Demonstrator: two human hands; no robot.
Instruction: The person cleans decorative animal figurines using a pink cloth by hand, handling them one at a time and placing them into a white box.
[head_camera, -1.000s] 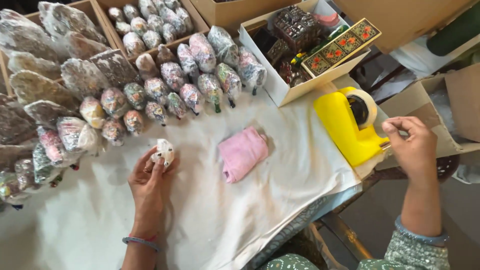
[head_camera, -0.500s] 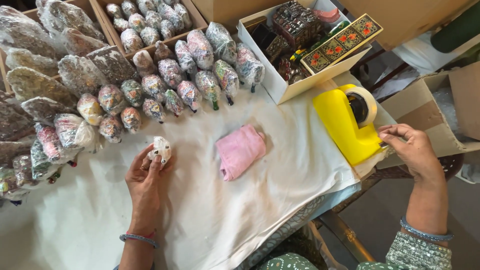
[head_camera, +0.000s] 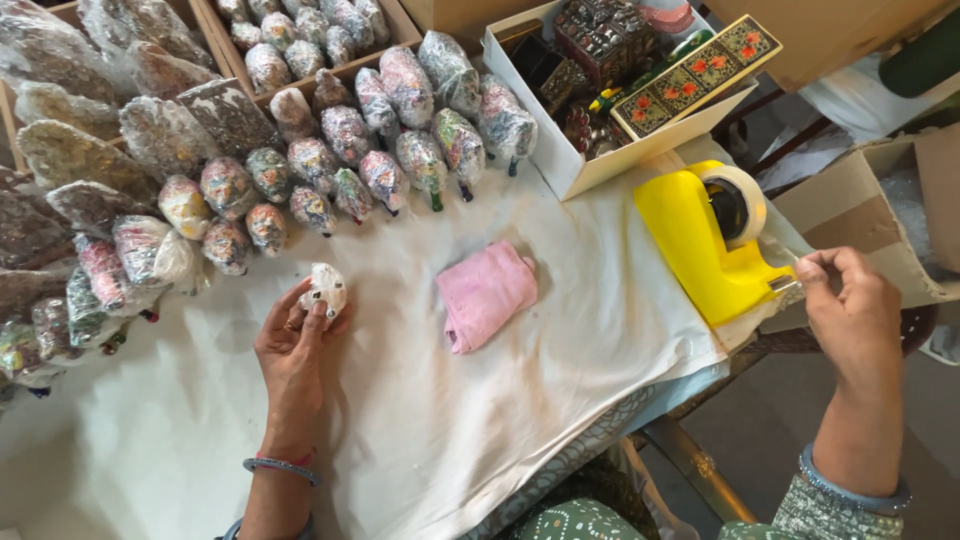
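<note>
My left hand (head_camera: 293, 352) rests on the white cloth (head_camera: 420, 400) and holds a small wrapped figurine (head_camera: 325, 288) in its fingertips. My right hand (head_camera: 852, 315) is at the front end of the yellow tape dispenser (head_camera: 705, 245), with thumb and forefinger pinched on the clear tape end (head_camera: 783, 258) pulled off the roll (head_camera: 740, 200). A folded pink cloth (head_camera: 485, 295) lies between the two hands.
Many bubble-wrapped painted figurines (head_camera: 350, 170) stand in rows at the back left, with wooden trays (head_camera: 290, 50) of more behind. A white box (head_camera: 570, 165) of decorated boxes is at the back right. An open cardboard box (head_camera: 880, 220) sits beyond the table's edge.
My right hand has drawn a little to the right and down from the dispenser, stretching a short length of tape. The left hand has stayed put with the figurine.
</note>
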